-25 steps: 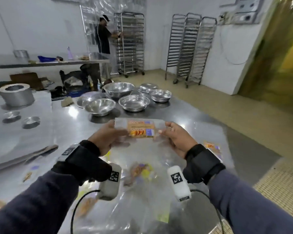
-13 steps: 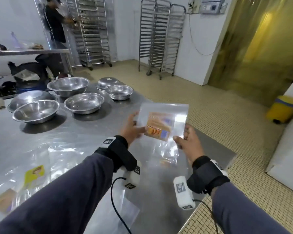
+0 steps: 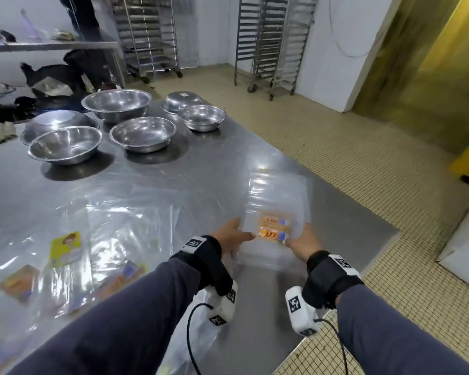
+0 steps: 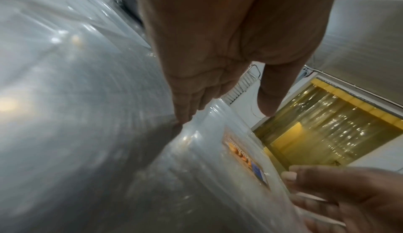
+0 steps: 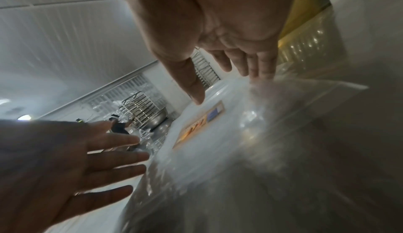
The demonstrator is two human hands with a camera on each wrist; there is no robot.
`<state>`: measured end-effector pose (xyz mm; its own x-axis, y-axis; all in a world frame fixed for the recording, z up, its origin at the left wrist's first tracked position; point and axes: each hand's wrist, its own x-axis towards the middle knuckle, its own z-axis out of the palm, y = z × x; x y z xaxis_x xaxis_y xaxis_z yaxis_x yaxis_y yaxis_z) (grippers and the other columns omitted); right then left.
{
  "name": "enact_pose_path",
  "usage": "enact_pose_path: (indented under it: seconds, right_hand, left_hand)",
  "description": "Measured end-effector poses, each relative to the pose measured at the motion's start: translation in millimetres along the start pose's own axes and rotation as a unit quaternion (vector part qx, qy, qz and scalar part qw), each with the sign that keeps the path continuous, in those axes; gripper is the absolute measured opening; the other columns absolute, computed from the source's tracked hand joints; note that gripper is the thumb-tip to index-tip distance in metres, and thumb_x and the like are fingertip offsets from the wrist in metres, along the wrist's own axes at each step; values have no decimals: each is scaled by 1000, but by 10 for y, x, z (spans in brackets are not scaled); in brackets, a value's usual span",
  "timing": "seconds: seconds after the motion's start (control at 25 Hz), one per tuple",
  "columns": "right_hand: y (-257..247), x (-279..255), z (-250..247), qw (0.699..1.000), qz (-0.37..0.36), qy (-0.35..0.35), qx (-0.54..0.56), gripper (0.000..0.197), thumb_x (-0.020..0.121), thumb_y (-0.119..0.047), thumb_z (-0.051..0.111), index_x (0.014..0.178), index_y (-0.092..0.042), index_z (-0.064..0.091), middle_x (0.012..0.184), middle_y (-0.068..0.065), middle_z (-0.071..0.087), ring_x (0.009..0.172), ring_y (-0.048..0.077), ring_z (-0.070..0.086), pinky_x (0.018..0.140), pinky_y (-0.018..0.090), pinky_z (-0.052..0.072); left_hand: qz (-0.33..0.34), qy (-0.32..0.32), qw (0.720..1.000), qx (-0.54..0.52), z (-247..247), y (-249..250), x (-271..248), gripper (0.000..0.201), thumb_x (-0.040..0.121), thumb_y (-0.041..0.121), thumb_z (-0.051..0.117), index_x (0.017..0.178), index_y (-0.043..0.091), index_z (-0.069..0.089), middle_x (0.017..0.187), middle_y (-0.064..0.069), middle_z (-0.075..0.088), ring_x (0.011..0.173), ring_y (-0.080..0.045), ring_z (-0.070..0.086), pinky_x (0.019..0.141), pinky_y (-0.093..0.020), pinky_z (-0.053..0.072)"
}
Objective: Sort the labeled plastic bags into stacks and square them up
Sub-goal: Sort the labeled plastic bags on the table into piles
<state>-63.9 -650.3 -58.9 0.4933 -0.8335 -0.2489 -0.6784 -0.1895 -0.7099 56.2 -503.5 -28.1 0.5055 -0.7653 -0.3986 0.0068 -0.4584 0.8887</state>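
Clear bag (image 3: 275,209) with orange label (image 3: 272,229) lying flat on the steel worktop (image 3: 173,171), near its right edge. Left hand (image 3: 229,235) and right hand (image 3: 303,243) flanking the bag — fingers straight, touching its sides. More bags (image 3: 65,250) left of it — bowls (image 3: 142,136) beyond.

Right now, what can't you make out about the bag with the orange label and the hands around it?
- Label wording: too small, blurred, all views.
- Number of bags stacked: clear layers merge.
- Right hand fingertips: behind plastic, right wrist view.
- Left hand contact: motion blur.
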Motion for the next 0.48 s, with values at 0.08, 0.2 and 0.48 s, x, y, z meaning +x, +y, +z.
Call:
enact_pose_path:
  seconds: [0.08,0.2,0.48]
  right_hand:
    - [-85,-160,22,999,-25,-10,-40,56,82,-7,64,133,-3,43,132,9,51,121,30,49,101,32,39]
    - [-273,-490,241,988,-98,-59,-100,60,79,-16,65,135,-12,43,138,5,48,128,27,43,108,37,35]
    - [-1179,-1539,1150,919,-299,-225,-122,35,85,-21,65,117,-10,59,125,7,56,113,21,51,89,23,35]
  left_hand:
    - [9,28,999,29,-102,-102,-209,68,91,12,59,147,6,22,147,-13,35,128,-22,42,99,-25,36]
    - [43,80,996,15,-407,-368,-669,53,91,4,56,140,5,36,129,-14,51,106,-18,51,83,-19,43]
    - [40,204,977,-50,-1429,-952,-1848,26,90,0,55,114,11,56,101,-5,62,79,-4,58,59,-6,43]
